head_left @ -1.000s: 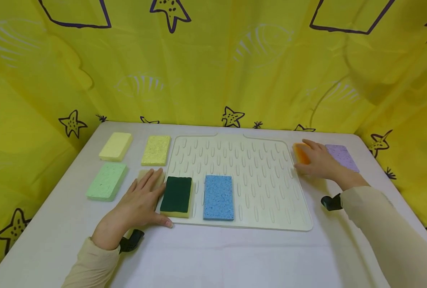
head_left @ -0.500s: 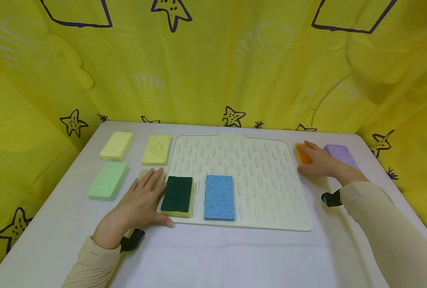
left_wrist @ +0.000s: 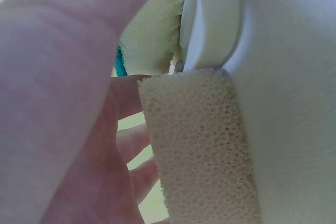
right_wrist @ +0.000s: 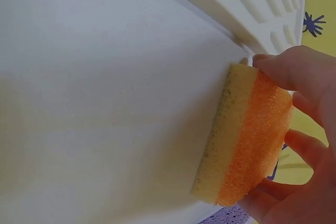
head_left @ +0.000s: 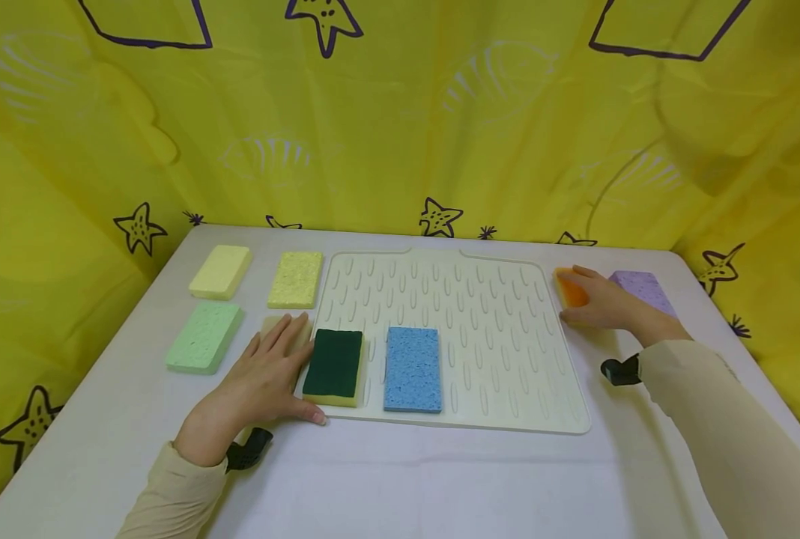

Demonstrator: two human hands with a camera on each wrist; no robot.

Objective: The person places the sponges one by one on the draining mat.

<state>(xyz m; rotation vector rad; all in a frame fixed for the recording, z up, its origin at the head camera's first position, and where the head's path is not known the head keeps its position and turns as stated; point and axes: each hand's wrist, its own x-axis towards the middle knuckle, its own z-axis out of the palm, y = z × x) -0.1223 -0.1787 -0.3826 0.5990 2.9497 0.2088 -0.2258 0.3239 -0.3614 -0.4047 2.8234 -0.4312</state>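
Change: almost nothing has shifted since the earlier frames; both hands lie where they lay, and the right hand has only settled a touch closer over its sponge.
Left hand: left hand [head_left: 258,385] rests flat at the near left corner of the drying mat [head_left: 494,352], fingers straight and relaxed, its grip released. The fingers lie on a tan sponge [left_wrist: 202,150], which sits on the surface just beside the mat's left edge.
Near row on mat: a green-topped scouring sponge [head_left: 333,364] and a blue sponge [head_left: 411,368] lie side by side, close together but apart, at the near left of the mat.
Left group: a light green sponge [head_left: 204,337], a yellow sponge [head_left: 295,279] and a pale yellow sponge [head_left: 220,271] lie on the white surface [head_left: 400,479], off the mat.
Right hand: right hand [head_left: 605,305] grasps the orange sponge [right_wrist: 247,140], thumb on one side and fingers curled round the other. The sponge stands tilted on its yellow edge, touching the surface just right of the mat's far right corner.
Beyond it: a purple sponge [head_left: 645,290] lies flat, just right of that hand.
Step in hand: judged from the hold, the orange sponge is being picked up while the left hand rests on the tan one.
Next move calls for: lifting the orange sponge clear of the mat's raised rim and setting it down flat in a free spot on the mat.
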